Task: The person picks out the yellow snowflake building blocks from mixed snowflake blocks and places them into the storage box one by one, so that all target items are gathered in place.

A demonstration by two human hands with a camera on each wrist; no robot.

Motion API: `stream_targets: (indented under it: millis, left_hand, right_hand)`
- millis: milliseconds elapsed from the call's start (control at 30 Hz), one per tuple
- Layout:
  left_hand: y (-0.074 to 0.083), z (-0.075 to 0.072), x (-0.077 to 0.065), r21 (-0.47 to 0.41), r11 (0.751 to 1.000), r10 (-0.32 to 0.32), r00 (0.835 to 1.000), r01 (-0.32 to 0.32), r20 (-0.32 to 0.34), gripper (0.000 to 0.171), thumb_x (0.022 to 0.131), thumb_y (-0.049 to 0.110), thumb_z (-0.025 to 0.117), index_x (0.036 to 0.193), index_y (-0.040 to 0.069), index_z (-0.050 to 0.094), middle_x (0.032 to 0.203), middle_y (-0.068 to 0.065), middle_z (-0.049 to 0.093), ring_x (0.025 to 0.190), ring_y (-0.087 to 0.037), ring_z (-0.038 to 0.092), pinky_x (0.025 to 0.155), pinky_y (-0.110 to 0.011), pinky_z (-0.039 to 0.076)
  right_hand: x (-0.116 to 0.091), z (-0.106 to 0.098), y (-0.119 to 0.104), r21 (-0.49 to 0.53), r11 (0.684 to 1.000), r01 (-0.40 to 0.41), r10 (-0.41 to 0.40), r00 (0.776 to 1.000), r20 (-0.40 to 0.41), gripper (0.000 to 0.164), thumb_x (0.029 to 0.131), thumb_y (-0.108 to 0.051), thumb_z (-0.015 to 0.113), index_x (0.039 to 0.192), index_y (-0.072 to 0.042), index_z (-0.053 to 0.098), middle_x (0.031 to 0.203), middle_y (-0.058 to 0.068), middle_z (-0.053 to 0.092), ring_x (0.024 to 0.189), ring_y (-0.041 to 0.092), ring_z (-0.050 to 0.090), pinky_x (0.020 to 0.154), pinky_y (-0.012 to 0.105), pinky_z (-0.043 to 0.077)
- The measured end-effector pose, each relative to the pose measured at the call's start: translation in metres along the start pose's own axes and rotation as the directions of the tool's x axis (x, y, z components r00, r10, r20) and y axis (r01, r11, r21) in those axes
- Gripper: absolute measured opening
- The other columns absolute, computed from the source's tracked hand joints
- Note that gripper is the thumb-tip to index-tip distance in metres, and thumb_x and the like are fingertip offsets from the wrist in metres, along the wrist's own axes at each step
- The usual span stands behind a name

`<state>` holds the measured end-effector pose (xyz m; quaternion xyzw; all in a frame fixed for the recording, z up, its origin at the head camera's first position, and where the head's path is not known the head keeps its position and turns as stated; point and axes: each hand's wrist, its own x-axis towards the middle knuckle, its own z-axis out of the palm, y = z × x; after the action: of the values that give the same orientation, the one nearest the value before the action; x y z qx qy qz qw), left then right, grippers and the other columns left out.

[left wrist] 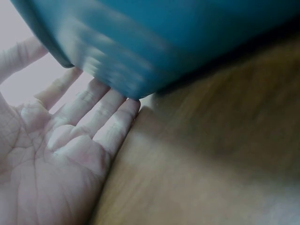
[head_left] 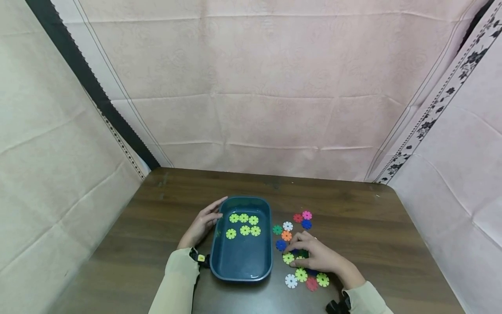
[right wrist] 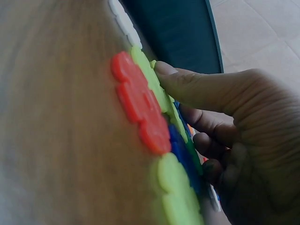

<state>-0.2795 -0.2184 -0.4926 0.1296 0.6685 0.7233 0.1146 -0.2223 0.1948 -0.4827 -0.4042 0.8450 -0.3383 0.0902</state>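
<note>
A dark blue tray [head_left: 241, 261] stands on the table with several yellow-green flower-shaped discs [head_left: 245, 230] lying flat in it. My left hand [head_left: 201, 224] rests against the tray's left side, and its fingers look straight in the left wrist view. To the tray's right, my right hand [head_left: 315, 255] is over a loose group of flower discs. Its thumb and index finger are bent around a yellow-green flower disc [head_left: 288, 258], pinching it at its edges. Close by lie a red disc [right wrist: 140, 103], a blue disc [right wrist: 183, 152] and another yellow-green disc [right wrist: 178, 190].
Past the right hand are orange [head_left: 286, 235], green [head_left: 277, 229], white [head_left: 288, 226] and pink [head_left: 307, 215] discs. A white disc [head_left: 291, 281] is near the tray's lower right corner. The brown wooden table [head_left: 353, 218] is bordered by pale cloth [head_left: 274, 122].
</note>
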Motion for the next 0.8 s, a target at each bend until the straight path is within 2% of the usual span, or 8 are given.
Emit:
stream_targets:
  millis: [200, 400, 600, 800]
  left_hand:
    - [0.0012, 0.0008, -0.0007, -0.005, 1.0, 0.002, 1.0, -0.002, 0.0, 0.052, 0.101, 0.014, 0.054, 0.151, 0.024, 0.047, 0.148, -0.011, 0.051, 0.131, -0.035, 0.05, 0.102, -0.038, 0.045]
    - [0.0022, 0.0018, -0.0026, -0.003, 1.0, 0.001, 1.0, -0.001, -0.004, 0.052, 0.101, 0.014, 0.054, 0.151, 0.025, 0.047, 0.148, -0.011, 0.051, 0.131, -0.035, 0.05, 0.102, -0.036, 0.046]
    - [0.0017, 0.0008, -0.0016, -0.002, 1.0, 0.013, 1.0, -0.013, 0.01, 0.052, 0.102, 0.014, 0.053, 0.152, 0.025, 0.046, 0.15, -0.01, 0.05, 0.132, -0.035, 0.05, 0.104, -0.039, 0.044]
    - [0.0012, 0.0001, -0.0011, -0.004, 1.0, 0.002, 1.0, -0.002, 0.001, 0.052, 0.101, 0.015, 0.055, 0.151, 0.026, 0.047, 0.149, -0.008, 0.05, 0.132, -0.034, 0.05, 0.105, -0.04, 0.043]
  right_hand:
    - [-0.0002, 0.0006, -0.0008, -0.001, 0.999, -0.052, 0.052, 0.999, 0.009, 0.03, 0.089, -0.032, 0.078, 0.118, -0.03, 0.071, 0.111, -0.017, 0.059, 0.112, 0.008, 0.048, 0.097, 0.046, 0.045]
    - [-0.0002, 0.0012, -0.0005, 0.01, 0.998, -0.068, 0.068, 0.998, 0.012, 0.027, 0.089, -0.035, 0.078, 0.115, -0.031, 0.069, 0.11, -0.018, 0.059, 0.114, 0.008, 0.049, 0.1, 0.049, 0.045]
    - [0.0002, -0.0001, 0.001, 0.019, 0.997, -0.072, 0.072, 0.997, -0.001, 0.028, 0.088, -0.038, 0.078, 0.112, -0.03, 0.067, 0.111, -0.017, 0.06, 0.108, 0.011, 0.048, 0.094, 0.04, 0.047]
    - [0.0011, -0.0001, 0.003, 0.021, 0.999, -0.032, 0.033, 0.999, -0.032, 0.03, 0.088, -0.035, 0.078, 0.113, -0.029, 0.063, 0.109, -0.017, 0.06, 0.103, 0.013, 0.051, 0.089, 0.035, 0.048]
